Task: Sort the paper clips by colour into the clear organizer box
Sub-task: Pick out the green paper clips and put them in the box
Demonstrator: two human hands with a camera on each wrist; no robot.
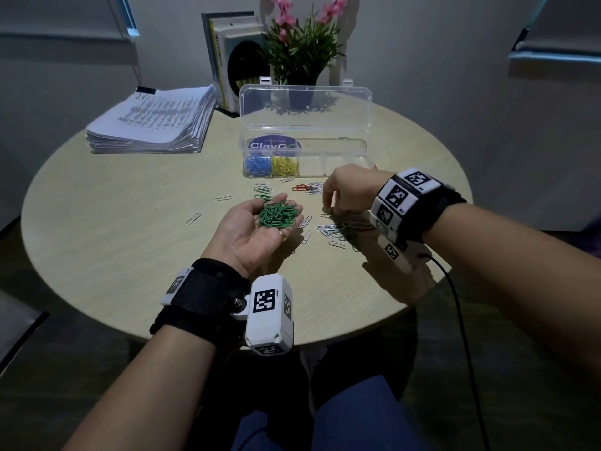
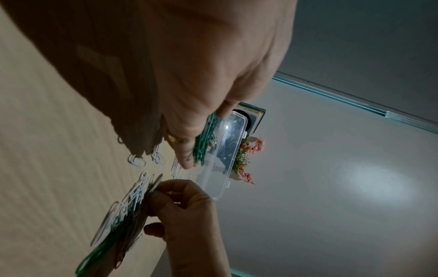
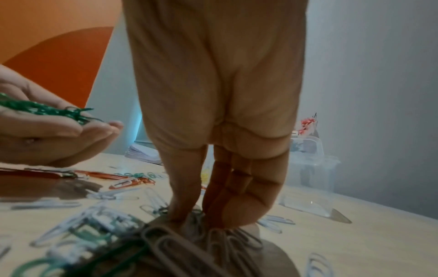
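Blue and yellow clips fill two compartments of the organizer box. The left hand lies flat, cradling green clips; the right hand pinches at the mixed clips in front of the box.

I see the clear organizer box lying open, blue clips and yellow clips in adjoining compartments. Green clips are heaped together; white clips are scattered on the table.
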